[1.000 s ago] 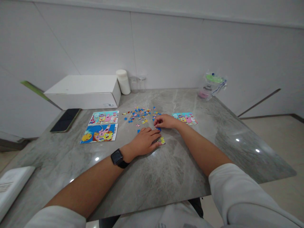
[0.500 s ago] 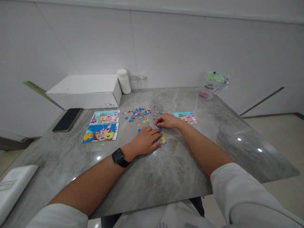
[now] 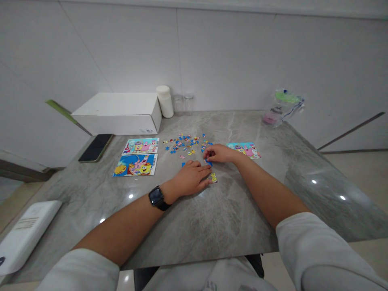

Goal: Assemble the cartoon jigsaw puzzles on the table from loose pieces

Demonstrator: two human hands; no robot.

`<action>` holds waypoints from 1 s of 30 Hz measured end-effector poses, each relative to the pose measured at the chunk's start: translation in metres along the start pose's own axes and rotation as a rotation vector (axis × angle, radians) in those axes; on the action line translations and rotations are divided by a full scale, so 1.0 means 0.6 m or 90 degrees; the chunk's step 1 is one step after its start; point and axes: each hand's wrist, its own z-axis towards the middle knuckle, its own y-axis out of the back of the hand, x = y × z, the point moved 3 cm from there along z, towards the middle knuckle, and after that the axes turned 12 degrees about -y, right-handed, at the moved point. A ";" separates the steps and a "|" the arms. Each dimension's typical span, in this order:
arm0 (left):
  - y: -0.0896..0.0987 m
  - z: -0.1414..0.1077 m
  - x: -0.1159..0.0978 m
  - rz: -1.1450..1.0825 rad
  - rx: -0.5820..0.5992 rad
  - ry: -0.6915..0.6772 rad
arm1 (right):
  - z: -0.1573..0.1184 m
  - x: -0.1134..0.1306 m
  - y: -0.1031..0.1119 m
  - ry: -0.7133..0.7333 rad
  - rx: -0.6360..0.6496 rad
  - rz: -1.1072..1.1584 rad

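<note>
My left hand [image 3: 194, 178] lies palm down with its fingers stretched out over a partly joined jigsaw puzzle. A yellow corner [image 3: 214, 178] of that puzzle and some blue along its upper edge show past my fingers; the rest is covered. At the puzzle's upper right edge, my right hand [image 3: 216, 153] is closed in a pinch on a small puzzle piece [image 3: 206, 160], mostly hidden by the fingertips. Loose puzzle pieces [image 3: 184, 142], many of them blue, are scattered just beyond both hands. One pinkish piece [image 3: 182, 157] lies apart, nearer my left hand.
Two cartoon picture cards [image 3: 141, 146] lie at left, beside a phone [image 3: 96, 148]. A similar card [image 3: 244, 149] is partly behind my right wrist. At the back stand a white box [image 3: 118, 113], white bottle [image 3: 165, 102], two glasses [image 3: 188, 104] and a plastic bag [image 3: 281, 107].
The whole view has shifted a little, so things appear farther right. Both hands keep almost the same places at the puzzle, the right still pinching at its upper edge.
</note>
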 end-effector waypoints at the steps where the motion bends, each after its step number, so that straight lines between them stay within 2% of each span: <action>1: 0.001 0.000 0.000 -0.002 0.003 0.002 | 0.000 0.000 0.000 0.003 -0.001 -0.003; 7: 0.001 -0.001 -0.001 -0.001 -0.008 -0.002 | -0.001 0.002 0.004 -0.007 -0.004 0.012; 11: 0.021 -0.004 0.007 -0.004 -0.050 0.016 | -0.006 0.008 0.010 -0.006 -0.015 0.047; 14: 0.062 -0.015 0.037 -0.017 -0.169 0.081 | -0.004 0.009 0.018 -0.013 -0.064 0.076; 18: 0.130 -0.057 0.108 -0.029 -0.405 0.243 | 0.001 0.004 0.036 -0.051 -0.223 0.075; 21: 0.168 -0.099 0.161 -0.035 -0.485 0.334 | 0.000 0.002 0.046 -0.074 -0.357 0.067; 25: 0.184 -0.143 0.212 -0.031 -0.497 0.421 | -0.008 0.008 0.045 -0.057 -0.516 0.030; 28: 0.167 -0.155 0.234 0.016 -0.464 0.446 | -0.009 0.015 0.032 -0.006 -0.549 -0.044; 30: 0.146 -0.152 0.241 0.042 -0.388 0.428 | -0.007 0.017 0.022 0.024 -0.537 -0.097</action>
